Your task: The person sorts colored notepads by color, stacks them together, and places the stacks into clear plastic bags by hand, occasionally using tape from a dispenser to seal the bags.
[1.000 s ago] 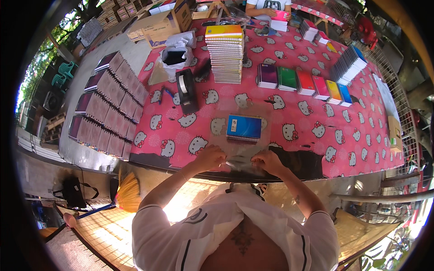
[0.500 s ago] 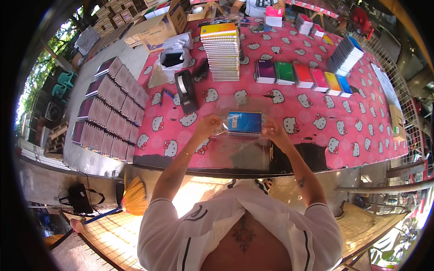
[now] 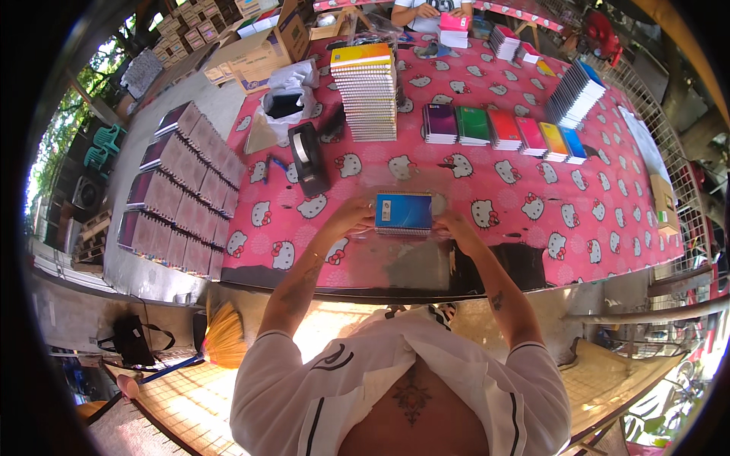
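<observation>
A blue spiral notebook (image 3: 404, 212) lies flat near the table's front edge, with shiny clear plastic wrap around it. My left hand (image 3: 355, 218) is closed at the notebook's left edge, pinching the wrap. At the right edge my right hand (image 3: 454, 226) also pinches the plastic, its fingertips close against the notebook. The exact fold of the thin film is hard to make out. Beyond my left hand stands a black tape dispenser (image 3: 308, 161) with a roll of tape in it.
A tall stack of yellow-topped notebooks (image 3: 363, 95) rises behind. To its right sits a row of small coloured notebook piles (image 3: 473, 126) and a leaning blue stack (image 3: 576, 95). Many notebooks (image 3: 182, 190) are stacked at left. Across the table, a person's hand (image 3: 427, 11) is near pink notebooks (image 3: 454, 32).
Both hands have come in closer to the notebook's sides, drawing the spread plastic inward. The far person's hands have shifted beside the pink notebooks. The whole view has tilted slightly.
</observation>
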`<state>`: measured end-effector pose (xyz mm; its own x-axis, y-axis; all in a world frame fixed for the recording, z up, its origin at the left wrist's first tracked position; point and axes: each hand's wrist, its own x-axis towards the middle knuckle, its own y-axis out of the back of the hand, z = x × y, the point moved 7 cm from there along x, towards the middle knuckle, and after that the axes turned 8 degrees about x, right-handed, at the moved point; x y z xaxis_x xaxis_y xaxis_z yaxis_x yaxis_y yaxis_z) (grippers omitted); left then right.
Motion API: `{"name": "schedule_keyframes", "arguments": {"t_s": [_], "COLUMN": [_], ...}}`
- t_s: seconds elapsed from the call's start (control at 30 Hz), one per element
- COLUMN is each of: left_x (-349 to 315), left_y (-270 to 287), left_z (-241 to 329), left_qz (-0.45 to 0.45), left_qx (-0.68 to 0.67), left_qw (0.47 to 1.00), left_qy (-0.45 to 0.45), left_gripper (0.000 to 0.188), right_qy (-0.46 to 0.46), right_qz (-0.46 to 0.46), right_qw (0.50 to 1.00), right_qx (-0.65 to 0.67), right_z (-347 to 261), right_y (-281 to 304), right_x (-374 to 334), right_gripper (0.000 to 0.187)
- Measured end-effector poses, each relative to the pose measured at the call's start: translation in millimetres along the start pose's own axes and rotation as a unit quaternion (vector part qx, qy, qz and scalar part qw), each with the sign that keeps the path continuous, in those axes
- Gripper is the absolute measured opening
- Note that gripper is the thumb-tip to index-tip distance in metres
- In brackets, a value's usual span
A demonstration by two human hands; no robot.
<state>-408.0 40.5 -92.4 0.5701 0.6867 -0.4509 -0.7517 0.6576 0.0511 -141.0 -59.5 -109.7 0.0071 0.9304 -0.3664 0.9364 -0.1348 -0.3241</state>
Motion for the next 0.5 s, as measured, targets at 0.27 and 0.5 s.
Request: {"name": "schedule_keyframes", "arguments": {"t_s": [0.27, 0.5], "left_x": [-8.1, 30.8], "left_y": [19.8, -14.7], "left_z": [23.3, 108.7], "left_qz": [0.111, 0.198], "left_qx": [0.16, 0.352], "left_qw": [0.979, 0.884], "left_qy": [-0.067, -0.234], "left_gripper": [0.016, 0.021], "right_qy": [0.381, 0.363], "right_qz": [0.23, 0.09], "right_qw": [0.763, 0.686], "right_qx": [-0.468, -0.624], "right_z": [-48.7, -11.4], "right_y": [-43.3, -129.9], "right_x": [-79.2, -70.1], "right_gripper": [0.039, 0.066]}}
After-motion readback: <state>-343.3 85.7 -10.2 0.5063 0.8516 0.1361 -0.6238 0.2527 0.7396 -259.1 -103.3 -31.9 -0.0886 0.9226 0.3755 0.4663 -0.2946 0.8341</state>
